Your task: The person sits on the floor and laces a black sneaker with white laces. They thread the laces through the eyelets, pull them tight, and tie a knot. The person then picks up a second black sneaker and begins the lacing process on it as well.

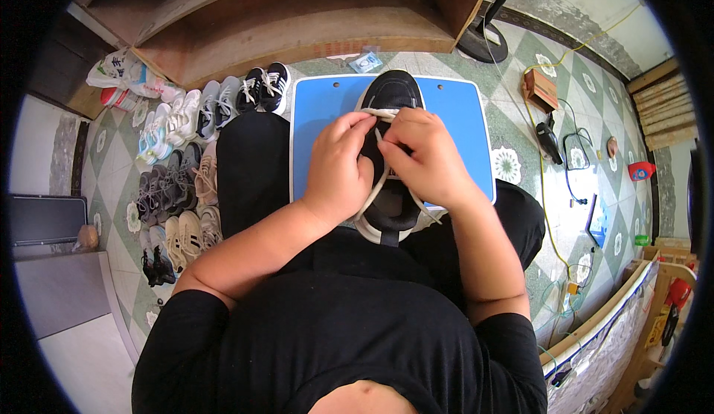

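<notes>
A black sneaker [393, 93] with a pale sole lies on a small blue table [457, 124], toe pointing away from me and heel toward my lap. A cream shoelace [380, 179] runs across the front eyelets, and its loose length trails down over the shoe opening. My left hand [338, 163] is on the left side of the shoe, thumb and index finger pinched at the lace. From the right, my right hand [424, 154] pinches the lace close to the eyelets. The fingers partly hide the tongue and eyelets.
Several pairs of shoes [178, 172] stand in rows on the tiled floor to the left. Behind the table is a wooden shelf [297, 35]. A small cardboard box [541, 91], a black hair dryer [549, 140] and a yellow cable [537, 191] lie at the right.
</notes>
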{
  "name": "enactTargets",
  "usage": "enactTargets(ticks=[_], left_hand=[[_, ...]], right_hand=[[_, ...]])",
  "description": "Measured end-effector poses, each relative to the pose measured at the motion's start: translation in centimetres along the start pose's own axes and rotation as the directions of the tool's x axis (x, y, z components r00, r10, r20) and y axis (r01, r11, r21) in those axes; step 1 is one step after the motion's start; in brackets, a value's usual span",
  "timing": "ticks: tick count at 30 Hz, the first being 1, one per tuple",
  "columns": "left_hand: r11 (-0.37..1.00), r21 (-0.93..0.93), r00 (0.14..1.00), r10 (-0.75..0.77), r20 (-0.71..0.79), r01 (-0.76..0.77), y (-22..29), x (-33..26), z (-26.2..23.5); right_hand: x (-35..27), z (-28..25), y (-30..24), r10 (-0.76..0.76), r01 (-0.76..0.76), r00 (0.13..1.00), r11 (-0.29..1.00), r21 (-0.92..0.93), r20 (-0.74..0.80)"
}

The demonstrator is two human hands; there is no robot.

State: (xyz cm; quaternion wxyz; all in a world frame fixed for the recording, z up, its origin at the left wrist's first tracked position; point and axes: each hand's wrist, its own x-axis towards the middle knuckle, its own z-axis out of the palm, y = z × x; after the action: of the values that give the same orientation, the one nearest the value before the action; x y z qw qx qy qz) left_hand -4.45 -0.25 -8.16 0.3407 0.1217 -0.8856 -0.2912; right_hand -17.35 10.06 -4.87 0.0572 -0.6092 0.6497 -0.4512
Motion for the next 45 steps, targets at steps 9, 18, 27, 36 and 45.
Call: enactTargets(ticks=[9, 18, 27, 36, 45], left_hand=[[0.999, -0.023, 0.999, -0.041, 0.003, 0.041, -0.2, 0.1, 0.3], [1.0, -0.009, 0.999, -0.027, -0.031, 0.026, -0.2, -0.1, 0.7], [0.999, -0.014, 0.999, -0.038, -0.017, 0.037, 0.0, -0.2, 0.3], [0.988, -0.138, 0.997, -0.073, -0.038, 0.068, 0.3, -0.5, 0.8], [0.946, -0.139, 0.949, 0.271, -0.162, -0.293, -0.5, 0.0, 0.2]], right_hand=[[-0.3, -4.0, -1.6, 0.1, -0.128, 0.981, 0.978, -0.166, -0.166], [-0.2, 1.1, -0.4, 0.088, -0.124, 0.992, 0.851, -0.51, -0.094], [-0.1, -2.2, -0.5, -0.049, -0.021, 0.993, 0.83, 0.557, 0.11], [-0.1, -2.0, -0.7, 0.031, -0.073, 0.985, 0.967, -0.244, -0.172], [0.0, 1.1, -0.1, 0.101, -0.106, 0.994, 0.858, -0.502, -0.037]])
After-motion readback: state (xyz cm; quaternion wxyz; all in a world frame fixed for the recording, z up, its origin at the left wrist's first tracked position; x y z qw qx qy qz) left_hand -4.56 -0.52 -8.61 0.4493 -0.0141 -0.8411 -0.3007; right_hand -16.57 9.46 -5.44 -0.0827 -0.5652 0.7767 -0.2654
